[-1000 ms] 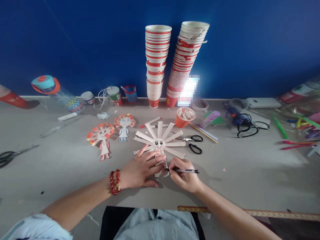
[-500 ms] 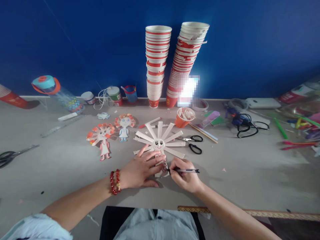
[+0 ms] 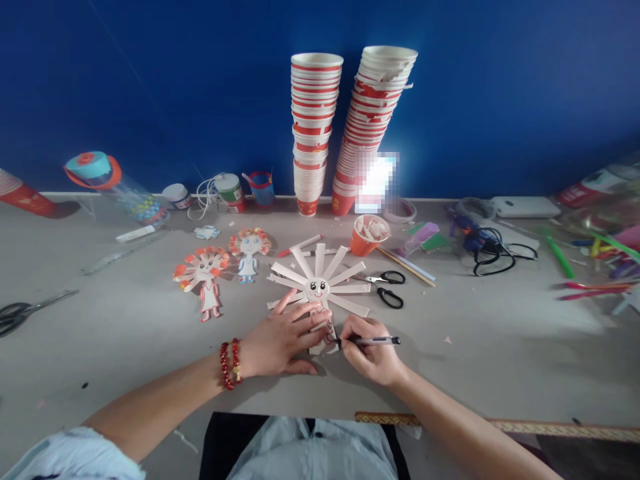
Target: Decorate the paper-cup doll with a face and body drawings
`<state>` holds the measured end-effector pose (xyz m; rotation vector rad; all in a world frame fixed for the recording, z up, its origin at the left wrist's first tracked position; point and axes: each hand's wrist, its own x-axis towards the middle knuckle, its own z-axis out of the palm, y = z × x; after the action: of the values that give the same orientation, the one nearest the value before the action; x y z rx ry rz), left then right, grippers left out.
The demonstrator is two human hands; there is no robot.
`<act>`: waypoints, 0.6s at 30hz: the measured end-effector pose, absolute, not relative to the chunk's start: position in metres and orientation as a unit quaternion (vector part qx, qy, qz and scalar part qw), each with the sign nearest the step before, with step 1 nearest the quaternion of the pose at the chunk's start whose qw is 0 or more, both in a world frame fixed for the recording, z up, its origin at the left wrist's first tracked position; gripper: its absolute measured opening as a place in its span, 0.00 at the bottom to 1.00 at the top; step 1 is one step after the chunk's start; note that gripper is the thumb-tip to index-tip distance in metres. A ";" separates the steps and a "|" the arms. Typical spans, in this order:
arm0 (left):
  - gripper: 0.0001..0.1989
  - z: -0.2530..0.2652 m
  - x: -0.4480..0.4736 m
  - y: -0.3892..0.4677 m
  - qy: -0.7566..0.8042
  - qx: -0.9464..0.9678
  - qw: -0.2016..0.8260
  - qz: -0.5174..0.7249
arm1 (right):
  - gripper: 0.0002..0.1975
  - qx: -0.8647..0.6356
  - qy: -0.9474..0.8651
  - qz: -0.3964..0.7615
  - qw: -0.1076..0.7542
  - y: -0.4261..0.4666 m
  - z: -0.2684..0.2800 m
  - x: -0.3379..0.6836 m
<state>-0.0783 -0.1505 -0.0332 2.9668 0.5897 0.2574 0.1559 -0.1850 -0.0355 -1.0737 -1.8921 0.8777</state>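
Observation:
A white paper doll [image 3: 317, 288] with a drawn smiling face and paper strips fanned round its head lies on the table. My left hand [image 3: 280, 337] rests flat across its body, fingers spread, hiding part of the drawing. In my right hand [image 3: 371, 350] a black-and-grey pen [image 3: 375, 341] is gripped, its tip at the right edge of the doll's body. Two coloured paper dolls, one with red outlines [image 3: 209, 297] and one with blue [image 3: 247, 265], lie to the left. Black-handled scissors [image 3: 390, 287] sit partly beside the strips.
Two tall stacks of paper cups [image 3: 315, 133] stand against the blue wall. A red cup of paper scraps [image 3: 369, 235] is behind the scissors. At the left are a water bottle [image 3: 117, 187] and more scissors [image 3: 30, 310]; glasses [image 3: 500, 253] lie at the right.
Almost nothing differs. The pen and my right hand have shifted very slightly; my left hand stays on the paper doll.

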 end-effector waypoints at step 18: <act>0.31 -0.027 -0.080 -0.148 0.210 0.967 0.126 0.075 | 0.04 -0.412 -0.787 0.281 0.365 -0.182 -0.032 0.150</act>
<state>-0.0802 -0.1484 -0.0267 2.8159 0.6120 0.2180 0.1504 -0.1816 -0.0323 -1.0593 -2.0230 0.7218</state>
